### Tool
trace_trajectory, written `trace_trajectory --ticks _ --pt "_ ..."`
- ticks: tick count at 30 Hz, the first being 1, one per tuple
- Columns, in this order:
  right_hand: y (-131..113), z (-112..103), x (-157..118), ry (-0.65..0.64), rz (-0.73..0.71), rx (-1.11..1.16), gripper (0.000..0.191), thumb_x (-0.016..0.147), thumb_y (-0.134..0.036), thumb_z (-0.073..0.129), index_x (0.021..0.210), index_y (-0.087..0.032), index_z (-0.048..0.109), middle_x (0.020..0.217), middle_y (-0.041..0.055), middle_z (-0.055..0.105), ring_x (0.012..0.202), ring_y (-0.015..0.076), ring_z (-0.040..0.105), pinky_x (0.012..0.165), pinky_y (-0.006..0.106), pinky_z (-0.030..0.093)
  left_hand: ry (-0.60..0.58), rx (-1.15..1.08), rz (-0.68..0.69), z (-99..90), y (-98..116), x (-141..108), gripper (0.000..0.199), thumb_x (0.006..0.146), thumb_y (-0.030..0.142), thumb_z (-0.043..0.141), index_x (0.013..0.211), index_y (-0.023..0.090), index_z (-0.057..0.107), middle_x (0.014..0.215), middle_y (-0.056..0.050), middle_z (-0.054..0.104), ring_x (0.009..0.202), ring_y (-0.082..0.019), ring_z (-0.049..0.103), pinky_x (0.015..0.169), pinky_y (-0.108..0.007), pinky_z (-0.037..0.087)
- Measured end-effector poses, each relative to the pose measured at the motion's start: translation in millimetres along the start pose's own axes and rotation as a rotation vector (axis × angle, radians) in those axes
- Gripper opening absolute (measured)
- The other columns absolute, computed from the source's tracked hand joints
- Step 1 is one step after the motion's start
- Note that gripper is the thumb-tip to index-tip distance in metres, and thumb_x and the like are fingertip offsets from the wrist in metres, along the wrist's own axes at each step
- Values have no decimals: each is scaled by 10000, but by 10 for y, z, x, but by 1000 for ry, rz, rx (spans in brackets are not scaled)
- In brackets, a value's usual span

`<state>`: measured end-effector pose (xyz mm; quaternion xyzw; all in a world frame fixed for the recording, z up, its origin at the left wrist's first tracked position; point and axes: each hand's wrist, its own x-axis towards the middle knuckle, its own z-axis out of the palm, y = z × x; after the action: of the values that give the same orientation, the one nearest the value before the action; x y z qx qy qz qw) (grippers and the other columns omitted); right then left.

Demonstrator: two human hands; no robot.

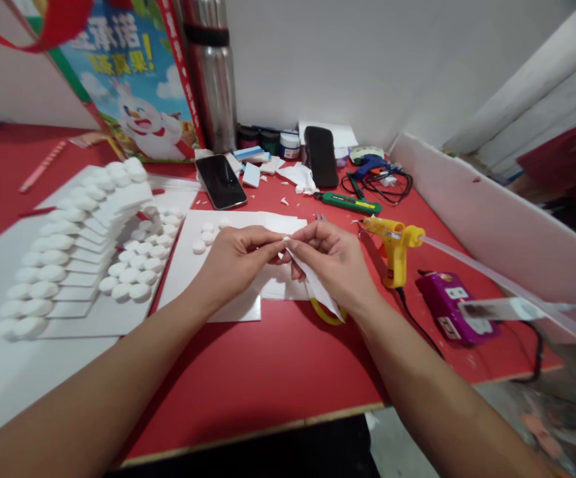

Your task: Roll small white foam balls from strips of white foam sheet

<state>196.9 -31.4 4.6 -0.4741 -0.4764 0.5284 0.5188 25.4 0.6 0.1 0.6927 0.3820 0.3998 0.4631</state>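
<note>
My left hand [241, 255] and my right hand [335, 255] meet above the white sheets in a two-handed pinch. A tiny white piece shows between the fingertips, too small to make out fully. A strip of white paper [319, 292] hangs down from my right hand, held under its fingers. Beneath it, a yellow handle of scissors [326, 312] is partly hidden. White sheets [218, 299] lie below my hands, with several white round discs [199, 247] near my left hand. To the left, a stepped white paper model [76, 282] carries rows of similar discs.
A yellow glue gun [395, 255] with a long clear stick stands right of my hands, beside a purple power socket [450, 305]. Behind are a phone [221, 181], a green cutter [350, 202], paper scraps [300, 177], a steel flask [214, 86] and a printed bag [143, 99].
</note>
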Motion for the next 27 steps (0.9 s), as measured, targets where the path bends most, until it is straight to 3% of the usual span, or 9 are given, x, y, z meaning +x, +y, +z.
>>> trace_trajectory --ticks 5,9,12,14,21,27 --pt "7 2 -1 -12 40 18 302 760 -388 858 815 -170 655 732 38 746 509 109 628 505 247 513 27 290 211 -2 -15 -31 212 942 179 611 817 174 782 807 -47 744 736 -158 676 690 -281 500" --pt "49 10 6 13 45 40 282 735 -385 876 801 -188 685 676 17 722 530 136 660 511 260 529 96 754 455 69 -78 -73 276 991 188 506 1059 107 761 908 -120 751 788 -216 671 703 -337 496" --pt "73 9 10 33 54 13 287 733 -404 874 791 -200 681 623 9 702 512 152 659 483 267 512 95 947 493 119 -102 -91 338 1001 173 448 1184 60 708 970 -166 758 850 -257 675 729 -369 510" --pt "76 2 13 45 55 -14 294 740 -411 867 786 -194 674 601 7 692 489 146 647 464 260 498 74 892 475 123 -99 -90 338 1000 172 443 1182 66 708 983 -164 756 861 -254 678 742 -367 515" --pt "33 -31 18 -11 0 -26 288 775 -381 841 853 -170 663 716 26 732 519 135 667 494 261 529 23 259 226 27 -61 -25 196 958 161 598 949 187 793 853 -37 737 792 -160 690 757 -273 512" --pt "92 -24 8 0 -74 -139 196 847 -347 785 835 -207 649 705 2 708 540 129 656 536 272 544 43 382 289 29 -45 -37 219 962 139 562 937 180 776 853 -44 692 795 -162 652 756 -283 486"
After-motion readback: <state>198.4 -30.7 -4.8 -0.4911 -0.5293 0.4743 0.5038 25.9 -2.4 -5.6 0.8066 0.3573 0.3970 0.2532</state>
